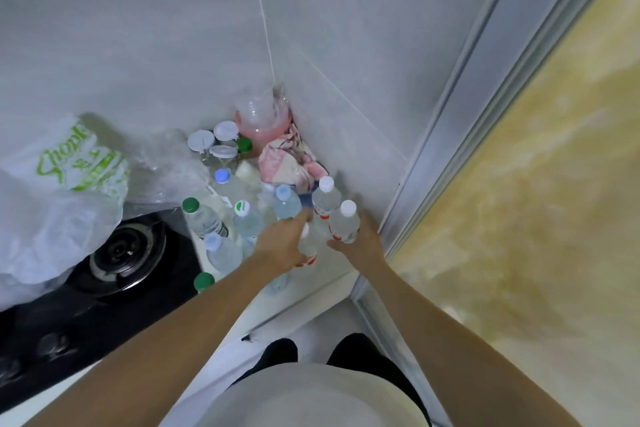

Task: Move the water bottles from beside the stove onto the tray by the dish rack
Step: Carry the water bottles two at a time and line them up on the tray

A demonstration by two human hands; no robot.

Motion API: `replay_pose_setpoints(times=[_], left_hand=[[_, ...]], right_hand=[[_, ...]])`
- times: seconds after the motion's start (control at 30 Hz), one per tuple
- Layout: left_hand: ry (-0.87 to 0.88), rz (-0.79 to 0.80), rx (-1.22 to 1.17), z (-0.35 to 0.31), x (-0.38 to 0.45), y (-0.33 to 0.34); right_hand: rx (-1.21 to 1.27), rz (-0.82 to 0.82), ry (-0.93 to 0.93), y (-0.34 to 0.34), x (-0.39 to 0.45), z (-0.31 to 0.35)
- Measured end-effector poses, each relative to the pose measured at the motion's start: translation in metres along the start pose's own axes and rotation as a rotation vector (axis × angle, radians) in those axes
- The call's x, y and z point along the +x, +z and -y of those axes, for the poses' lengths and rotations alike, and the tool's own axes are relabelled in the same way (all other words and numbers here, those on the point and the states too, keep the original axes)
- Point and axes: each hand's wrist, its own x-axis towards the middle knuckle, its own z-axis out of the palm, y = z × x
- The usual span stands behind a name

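pickup step: my right hand (360, 239) grips a white-capped water bottle (344, 224), my left hand (284, 243) wraps another bottle (306, 251), both on the table corner beside the stove (128, 253); next, lift clear, carry to tray (out of view).

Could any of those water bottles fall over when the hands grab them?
Probably. The bottles stand crowded together, so the left hand reaching in could tip the light-blue-capped bottle. The right hand grips a white-capped bottle touching another white-capped bottle; lifting might knock that one over.
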Motion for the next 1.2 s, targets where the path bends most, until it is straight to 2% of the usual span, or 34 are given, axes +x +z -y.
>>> replay_pose_setpoints(times=[0.2,0.37,0.47,0.63,0.77,0.9,1.03,1.2], left_hand=[[-0.108,-0.023,-0.042,-0.009,-0.003,0.0],[-0.139,-0.16,-0.171,-0.027,-0.027,-0.029],[-0.159,-0.249,-0.27,-0.035,-0.057,-0.058],[-0.201,-0.33,-0.554,-0.032,-0.123,-0.106],[-0.194,-0.434,-0.787,-0.02,-0.196,-0.125],[-0.189,-0.548,-0.99,0.005,-0.291,-0.138],[-0.192,-0.715,-1.096,0.046,-0.403,-0.14],[-0.298,-0.99,-1.111,0.103,-0.566,-0.134]], right_hand=[[0.09,0.013,-0.044,-0.004,0.011,-0.017],[0.147,0.065,-0.118,-0.032,-0.004,-0.028],[0.202,0.07,-0.173,-0.048,-0.024,-0.013],[0.225,0.114,-0.381,-0.067,-0.061,0.032],[0.248,0.223,-0.512,-0.07,-0.106,0.085],[0.267,0.32,-0.653,-0.045,-0.165,0.139],[0.354,0.459,-0.75,0.012,-0.255,0.191],[0.439,0.645,-0.837,0.111,-0.394,0.243]])
